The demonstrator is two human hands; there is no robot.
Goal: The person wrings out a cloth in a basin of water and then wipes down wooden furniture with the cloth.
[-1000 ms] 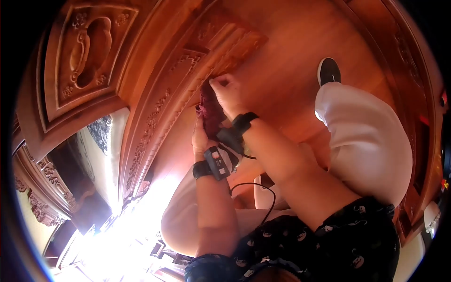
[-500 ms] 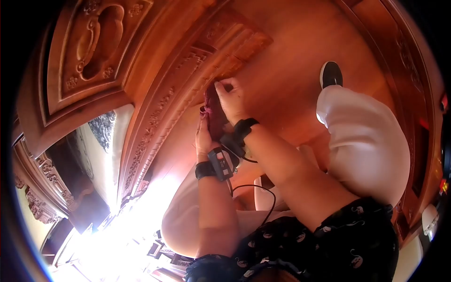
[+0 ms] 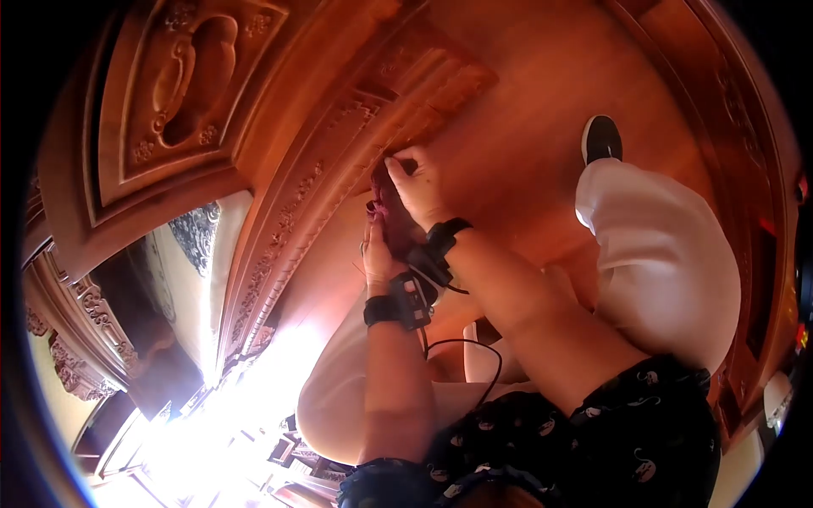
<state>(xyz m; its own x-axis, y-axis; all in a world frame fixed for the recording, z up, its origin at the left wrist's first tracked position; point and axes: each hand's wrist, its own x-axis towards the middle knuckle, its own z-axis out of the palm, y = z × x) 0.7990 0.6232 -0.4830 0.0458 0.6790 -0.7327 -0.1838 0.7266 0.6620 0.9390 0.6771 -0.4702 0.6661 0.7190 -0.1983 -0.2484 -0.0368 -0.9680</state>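
A dark maroon cloth item with a pink tie at its left side lies between my hands, close to the carved wooden edge. My left hand holds it from the left and below, with a ring on one finger. On the upper right, my right hand pinches the top end of the item between thumb and fingers. Black straps with small devices sit on both wrists, and a black cable hangs from them.
Carved wooden furniture curves along the left, beside a carved panel. My shoe and light trousers are on the right, over the reddish wooden floor. Bright glare fills the lower left.
The view has shifted slightly. My left hand has moved a little right, its wrist device turning. My right hand keeps its pinch at the item's top end.
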